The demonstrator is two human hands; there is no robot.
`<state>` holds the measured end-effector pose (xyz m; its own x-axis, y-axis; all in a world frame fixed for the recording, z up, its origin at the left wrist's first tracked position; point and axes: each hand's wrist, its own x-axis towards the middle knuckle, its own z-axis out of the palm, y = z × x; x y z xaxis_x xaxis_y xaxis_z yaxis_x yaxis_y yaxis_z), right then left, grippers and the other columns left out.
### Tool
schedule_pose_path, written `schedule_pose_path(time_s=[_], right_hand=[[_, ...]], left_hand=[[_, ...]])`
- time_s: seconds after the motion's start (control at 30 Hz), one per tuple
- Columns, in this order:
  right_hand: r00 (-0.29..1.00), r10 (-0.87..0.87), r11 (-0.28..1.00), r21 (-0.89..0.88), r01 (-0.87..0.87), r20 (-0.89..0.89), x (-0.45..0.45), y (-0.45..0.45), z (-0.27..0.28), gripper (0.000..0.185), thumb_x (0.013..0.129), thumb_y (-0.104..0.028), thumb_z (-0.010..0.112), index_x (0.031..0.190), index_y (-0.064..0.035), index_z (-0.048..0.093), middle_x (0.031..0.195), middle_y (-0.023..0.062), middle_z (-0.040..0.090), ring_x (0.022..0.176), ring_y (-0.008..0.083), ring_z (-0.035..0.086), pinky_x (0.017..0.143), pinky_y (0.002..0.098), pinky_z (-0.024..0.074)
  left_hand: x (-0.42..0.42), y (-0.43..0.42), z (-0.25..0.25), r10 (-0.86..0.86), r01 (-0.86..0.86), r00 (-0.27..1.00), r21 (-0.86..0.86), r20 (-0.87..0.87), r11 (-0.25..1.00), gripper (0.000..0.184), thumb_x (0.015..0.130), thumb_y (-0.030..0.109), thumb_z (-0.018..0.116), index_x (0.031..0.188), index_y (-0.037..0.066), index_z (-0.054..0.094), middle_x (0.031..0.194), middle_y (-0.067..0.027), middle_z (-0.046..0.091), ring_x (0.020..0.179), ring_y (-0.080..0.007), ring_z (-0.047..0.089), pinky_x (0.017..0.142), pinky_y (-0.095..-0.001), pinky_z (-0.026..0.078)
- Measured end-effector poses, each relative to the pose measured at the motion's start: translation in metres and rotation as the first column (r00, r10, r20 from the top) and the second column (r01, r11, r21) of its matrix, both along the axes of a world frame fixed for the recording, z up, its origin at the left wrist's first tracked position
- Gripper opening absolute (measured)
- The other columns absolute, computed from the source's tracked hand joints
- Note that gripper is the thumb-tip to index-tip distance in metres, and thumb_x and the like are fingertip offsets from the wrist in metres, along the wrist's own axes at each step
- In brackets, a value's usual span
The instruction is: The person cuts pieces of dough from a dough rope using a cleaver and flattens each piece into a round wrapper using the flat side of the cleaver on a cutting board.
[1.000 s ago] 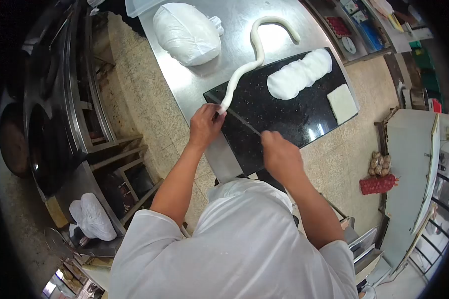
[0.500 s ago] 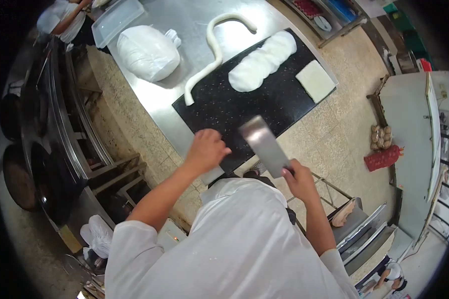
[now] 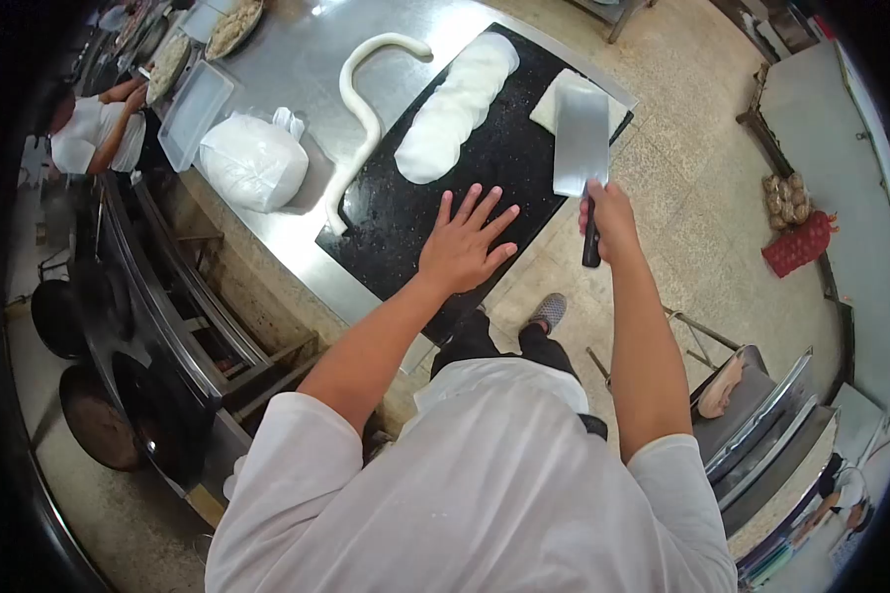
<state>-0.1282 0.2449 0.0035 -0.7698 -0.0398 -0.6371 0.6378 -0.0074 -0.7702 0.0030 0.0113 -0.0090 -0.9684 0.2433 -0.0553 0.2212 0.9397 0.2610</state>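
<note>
Left hand (image 3: 465, 245) is palm-down at the board (image 3: 534, 163), fingers spread wide, can't tell if it's touching. Right hand (image 3: 613, 222) has its fingers wrapped round the cleaver (image 3: 581, 143), blade over the white square (image 3: 546, 109) by the surface's (image 3: 302, 59) right corner. Dough rope (image 3: 373, 128) ends near the left edge, white rounds (image 3: 455, 109) beside it.
</note>
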Motion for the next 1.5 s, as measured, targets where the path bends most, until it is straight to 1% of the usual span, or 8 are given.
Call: schedule_pose_path(time_s=[0.1,0.23,0.63,0.77,0.9,1.3,1.4,1.5], right_hand=[[0.877,0.48,0.818,0.354,-0.453,0.015,0.066,0.018,0.014,0.026,0.102,-0.028,0.061,0.106,-0.0029,0.062,0.08,0.0111,0.066,0.07,0.0197,0.065,0.064,0.0372,0.0524],[0.468,0.858,0.513,0.353,-0.782,-0.209,0.171,0.02,-0.017,0.036,0.094,-0.033,0.069,0.107,0.0,0.069,0.096,0.0253,0.072,0.092,0.042,0.07,0.082,0.0486,0.053],[0.493,0.869,0.42,0.467,-0.778,0.041,0.094,-0.01,0.0,0.053,0.089,-0.046,0.072,0.108,0.0036,0.067,0.104,0.0275,0.071,0.099,0.0434,0.07,0.087,0.0501,0.0522],[0.48,0.869,0.467,0.521,-0.714,-0.121,0.202,0.009,-0.027,0.056,0.087,-0.036,0.078,0.121,0.0038,0.058,0.111,0.03,0.069,0.103,0.0469,0.069,0.088,0.0519,0.0534],[0.601,0.766,0.443,0.488,-0.752,0.23,0.176,-0.019,0.015,0.058,0.083,-0.035,0.082,0.12,0.0024,0.056,0.108,0.0291,0.071,0.1,0.0474,0.07,0.085,0.0536,0.0544],[0.593,0.788,0.572,0.557,-0.602,-0.168,0.223,0.002,-0.04,0.066,0.079,-0.039,0.084,0.12,0.0043,0.055,0.095,0.0295,0.071,0.098,0.0485,0.069,0.081,0.0548,0.0548],[0.646,0.726,0.457,0.538,-0.709,0.234,0.18,-0.014,0.014,0.066,0.079,-0.037,0.085,0.118,0.0049,0.054,0.096,0.029,0.072,0.1,0.0473,0.069,0.081,0.0542,0.0551],[0.602,0.787,0.423,0.597,-0.682,0.13,0.124,-0.019,0.02,0.065,0.079,-0.037,0.085,0.116,0.005,0.054,0.096,0.0292,0.072,0.096,0.0475,0.07,0.08,0.0545,0.0553]], left_hand=[[-0.003,-0.001,0.005,0.107,-0.11,0.994,0.25,0.024,0.962,0.064,0.102,0.057,0.048,0.158,0.026,0.042,0.169,-0.0116,0.026,0.157,-0.0397,0.019,0.125,-0.061,0.011],[0.02,-0.008,0.007,-0.262,0.266,0.963,0.084,-0.059,0.96,0.069,0.097,0.062,0.055,0.155,0.026,0.047,0.168,-0.0095,0.03,0.157,-0.0379,0.021,0.124,-0.0635,0.011],[-0.054,-0.012,-0.007,-0.277,0.292,0.944,0.059,-0.177,0.955,0.073,0.093,0.065,0.056,0.152,0.023,0.051,0.163,-0.0128,0.039,0.153,-0.0377,0.029,0.123,-0.0643,0.016],[0.015,-0.021,-0.007,-0.736,0.712,0.677,0.272,-0.018,0.648,0.073,0.092,0.071,0.051,0.147,0.023,0.057,0.16,-0.0071,0.045,0.155,-0.0318,0.029,0.123,-0.0655,0.014],[-0.022,-0.017,-0.007,-0.73,0.731,0.681,0.109,-0.053,0.674,0.07,0.093,0.068,0.053,0.148,0.024,0.055,0.159,-0.0066,0.046,0.154,-0.0282,0.03,0.124,-0.0649,0.012],[0.001,-0.01,-0.001,-0.689,0.673,0.725,0.197,0.018,0.713,0.068,0.094,0.067,0.052,0.143,0.021,0.06,0.158,-0.0068,0.048,0.155,-0.035,0.028,0.124,-0.065,0.012],[-0.023,0.001,-0.016,-0.67,0.68,0.733,0.171,-0.118,0.714,0.065,0.094,0.066,0.054,0.14,0.022,0.063,0.154,-0.0055,0.052,0.152,-0.0337,0.033,0.124,-0.0649,0.014],[-0.071,-0.004,-0.007,-0.639,0.654,0.748,0.041,-0.181,0.755,0.065,0.093,0.066,0.056,0.141,0.022,0.062,0.153,-0.0077,0.052,0.149,-0.0336,0.037,0.123,-0.0638,0.017]])
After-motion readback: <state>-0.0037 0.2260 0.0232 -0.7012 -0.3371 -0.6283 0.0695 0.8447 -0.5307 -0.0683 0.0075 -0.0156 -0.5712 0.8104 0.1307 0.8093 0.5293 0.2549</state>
